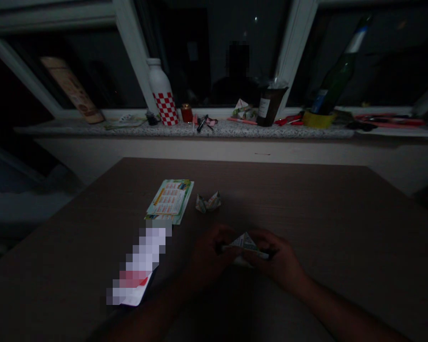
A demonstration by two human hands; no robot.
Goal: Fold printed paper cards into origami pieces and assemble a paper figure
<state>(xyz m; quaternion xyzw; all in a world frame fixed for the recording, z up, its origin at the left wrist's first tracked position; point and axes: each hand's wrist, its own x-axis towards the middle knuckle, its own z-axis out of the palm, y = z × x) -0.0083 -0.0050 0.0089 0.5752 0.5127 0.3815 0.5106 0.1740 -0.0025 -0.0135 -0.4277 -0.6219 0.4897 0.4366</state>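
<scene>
In dim light, my left hand [209, 254] and my right hand [277, 259] meet low on a brown table [324, 213]. Both pinch a small folded piece of printed paper [245, 242], a pointed triangle sticking up between the fingers. A finished folded paper shape [208, 202] lies on the table just beyond my hands. To its left sits a small stack of printed leaflets [170, 200]. A blurred white and red paper [139, 268] lies left of my left hand.
A stone window sill [235, 130] runs behind the table. On it stand a red-and-white checked bottle [162, 95], a small red jar [187, 113], a dark cup [270, 105], a green glass bottle [337, 71] leaning on yellow tape, pens and folded papers.
</scene>
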